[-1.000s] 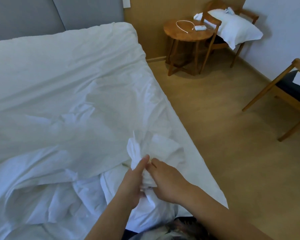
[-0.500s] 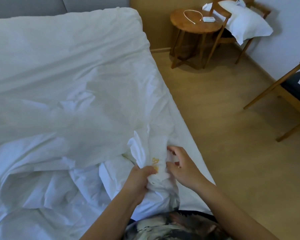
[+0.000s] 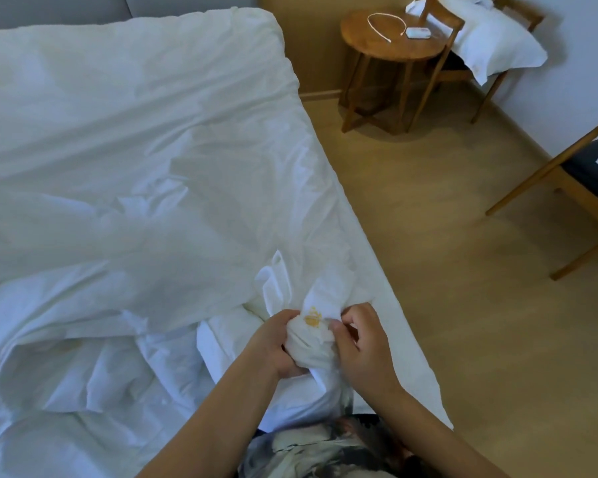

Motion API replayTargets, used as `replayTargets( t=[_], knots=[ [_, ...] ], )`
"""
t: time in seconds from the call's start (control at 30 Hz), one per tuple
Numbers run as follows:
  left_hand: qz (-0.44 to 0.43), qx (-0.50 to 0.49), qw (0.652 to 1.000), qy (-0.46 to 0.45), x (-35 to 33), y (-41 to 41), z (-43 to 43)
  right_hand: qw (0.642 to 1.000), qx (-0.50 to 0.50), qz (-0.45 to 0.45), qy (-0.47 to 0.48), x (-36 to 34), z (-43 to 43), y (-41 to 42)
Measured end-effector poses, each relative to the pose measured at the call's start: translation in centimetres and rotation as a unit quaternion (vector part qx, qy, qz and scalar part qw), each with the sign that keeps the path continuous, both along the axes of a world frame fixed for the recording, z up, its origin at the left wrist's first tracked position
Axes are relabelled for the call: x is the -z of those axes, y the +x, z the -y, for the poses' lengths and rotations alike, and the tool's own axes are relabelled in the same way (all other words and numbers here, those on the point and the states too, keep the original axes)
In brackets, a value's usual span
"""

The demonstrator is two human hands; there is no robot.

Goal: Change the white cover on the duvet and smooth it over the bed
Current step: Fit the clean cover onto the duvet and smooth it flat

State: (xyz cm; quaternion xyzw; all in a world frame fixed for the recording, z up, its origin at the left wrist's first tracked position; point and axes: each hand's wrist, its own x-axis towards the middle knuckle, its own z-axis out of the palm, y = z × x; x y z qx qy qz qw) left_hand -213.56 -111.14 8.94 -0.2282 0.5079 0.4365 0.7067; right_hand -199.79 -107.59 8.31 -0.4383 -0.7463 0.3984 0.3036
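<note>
Each grip, left hand (image 3: 273, 345) and right hand (image 3: 365, 343), clamps the cover corner (image 3: 313, 334). The duvet (image 3: 125, 132) lies away to upper left.

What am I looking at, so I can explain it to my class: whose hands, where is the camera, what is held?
No machine here: a camera worn on a person's head looks down at their own bare hands. The left hand and right hand both grip a bunched part of the white cover, which bears a small yellow mark. The rest lies crumpled over the bed. Beside it stand a round wooden table and a chair carrying a pillow.
</note>
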Motion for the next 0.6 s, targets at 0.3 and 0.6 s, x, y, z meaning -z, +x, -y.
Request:
replayTargets(
  t=[0.3,0.6],
  knots=[
    [0.022,0.058,0.993,0.099,0.4,0.2,0.6,0.997,-0.047,0.05,-0.038,-0.1,-0.6,1.1],
    [0.01,-0.076,0.992,0.096,1.1,0.6,1.5,0.969,-0.144,0.2,-0.025,-0.9,-1.8,3.1]
  ],
)
